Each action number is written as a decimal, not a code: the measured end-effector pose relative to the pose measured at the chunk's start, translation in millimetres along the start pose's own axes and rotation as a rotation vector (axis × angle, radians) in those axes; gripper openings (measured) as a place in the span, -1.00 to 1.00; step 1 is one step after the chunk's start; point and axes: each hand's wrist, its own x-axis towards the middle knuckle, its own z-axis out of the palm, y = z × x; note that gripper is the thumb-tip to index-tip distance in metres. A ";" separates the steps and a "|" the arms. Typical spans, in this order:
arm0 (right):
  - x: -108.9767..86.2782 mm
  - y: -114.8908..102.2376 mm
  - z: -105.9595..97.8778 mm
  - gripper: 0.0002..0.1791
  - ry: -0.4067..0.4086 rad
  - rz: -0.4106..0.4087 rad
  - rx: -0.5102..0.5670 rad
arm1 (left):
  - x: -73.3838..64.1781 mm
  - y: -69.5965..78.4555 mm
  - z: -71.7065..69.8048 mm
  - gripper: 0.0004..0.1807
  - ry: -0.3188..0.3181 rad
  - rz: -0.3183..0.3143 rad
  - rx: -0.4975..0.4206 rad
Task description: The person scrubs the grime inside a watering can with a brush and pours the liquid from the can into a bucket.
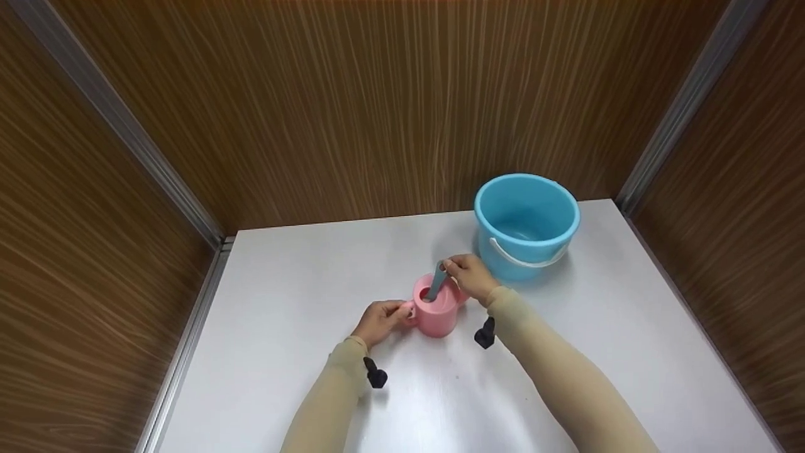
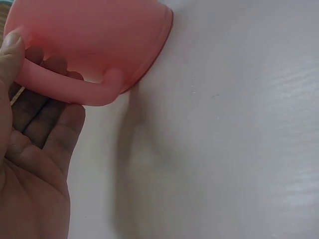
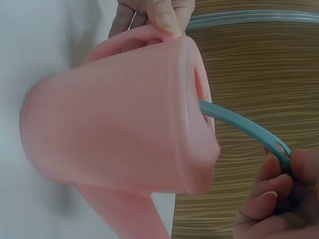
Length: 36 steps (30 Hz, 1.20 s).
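Note:
A pink watering can (image 1: 437,323) stands upright on the white table, its handle to the left and its spout to the right. My left hand (image 1: 379,323) grips that handle (image 2: 65,89), the thumb near its upper end and fingers passing through the loop. With thumb and fingers, my right hand (image 1: 470,275) pinches the end of a curved blue-grey utensil handle (image 3: 244,123) that has a slot near its tip. The handle slants down through the can's top opening (image 1: 425,294). Its lower end is hidden inside, so I cannot tell what kind of utensil it is.
A light-blue bucket (image 1: 528,251) with a white carrying handle (image 1: 525,261) stands at the back right, close beyond my right hand. Wood-grain panels (image 1: 352,113) rise behind the white table (image 1: 283,296) and on both sides.

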 end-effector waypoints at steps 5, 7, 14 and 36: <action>1.6 1.5 6.4 -0.69 -0.001 -0.009 -0.007 | -2.5 -2.0 -4.3 -0.69 0.006 -0.010 0.018; 2.7 1.4 10.8 -0.69 -0.008 -0.003 -0.018 | -4.9 -2.8 -6.3 -0.69 0.012 -0.021 0.011; 3.2 2.1 28.3 -0.69 -0.069 0.012 -0.107 | -13.5 -2.9 -11.1 -0.71 0.032 -0.013 -0.018; -13.7 19.2 5.3 -0.67 -0.035 0.041 0.123 | -6.7 10.8 11.0 -0.73 0.054 0.021 0.020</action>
